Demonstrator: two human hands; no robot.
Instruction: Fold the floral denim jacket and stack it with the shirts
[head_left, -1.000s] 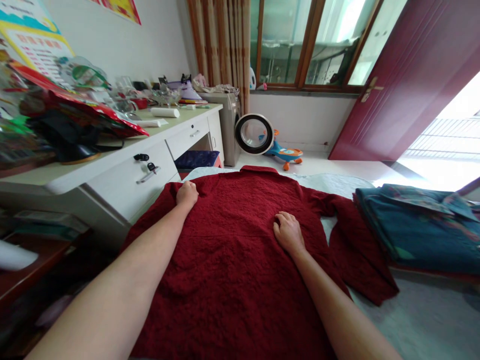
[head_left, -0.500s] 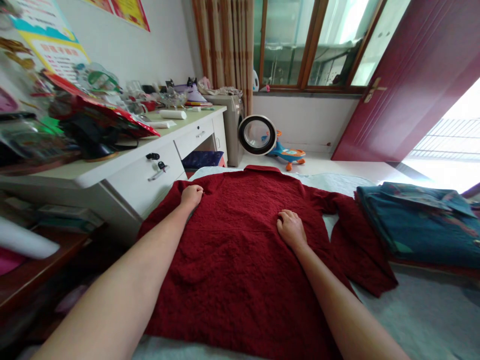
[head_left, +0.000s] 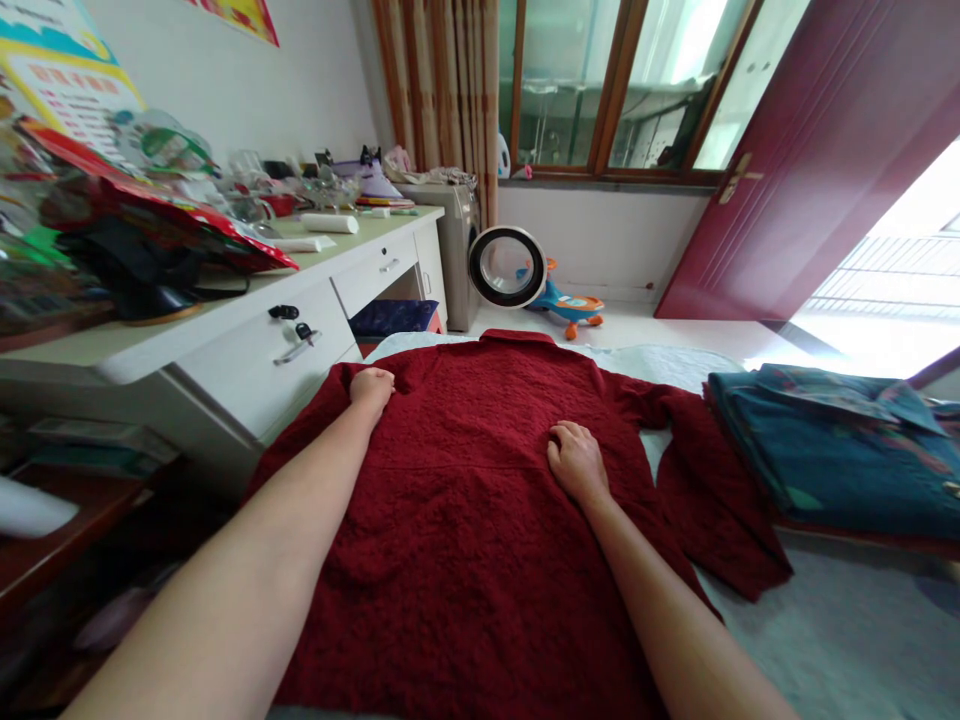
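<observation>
A dark red garment (head_left: 465,520) is spread out over a pale bed cover (head_left: 832,610), its collar at the far edge. Near the garment's left shoulder, my left hand (head_left: 373,388) is closed on the red fabric. My right hand (head_left: 577,458) rests on the right part of the garment body, palm down, with its fingers lying loosely on the cloth. The right sleeve bends outward and down toward a folded stack of blue denim (head_left: 840,450). The left sleeve is partly hidden behind my left forearm.
Along the left stands a cluttered white desk (head_left: 225,350) with drawers. Beyond the bed are a washing machine (head_left: 454,250) with its round door (head_left: 508,267) open and a blue and orange ride-on toy (head_left: 566,302). A red door (head_left: 795,160) is at the right.
The view has shifted slightly to the right. My left hand still grips the fabric near the shoulder, and my right hand stays on the garment.
</observation>
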